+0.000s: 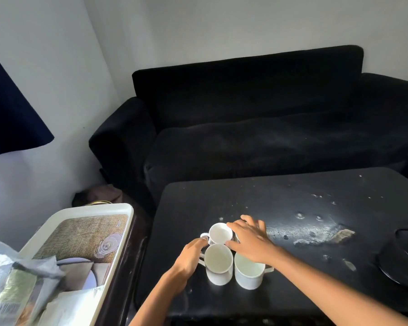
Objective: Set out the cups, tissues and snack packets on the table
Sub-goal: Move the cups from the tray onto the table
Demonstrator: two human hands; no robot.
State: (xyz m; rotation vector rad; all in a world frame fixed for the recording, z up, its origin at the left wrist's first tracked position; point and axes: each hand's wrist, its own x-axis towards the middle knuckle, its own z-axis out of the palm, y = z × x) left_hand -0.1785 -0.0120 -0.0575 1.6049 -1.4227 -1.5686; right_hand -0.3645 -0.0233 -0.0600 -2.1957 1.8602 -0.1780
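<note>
Hands (190,255) (250,238) flank the far cup (220,233), each grip loosely spread, seemingly just touching.

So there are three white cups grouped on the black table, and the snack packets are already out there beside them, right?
Not quite. The head view shows three white cups on the black table, but the snack packets are not beside them; they lie in the white tray to the left.

Behind the right hand (250,238), a 4th cup (236,236) is almost fully hidden. Snack packets (7,300) left of the left hand (190,257) are blurred and cropped; print unreadable. Black dish (403,257) clipped at right edge.
</note>
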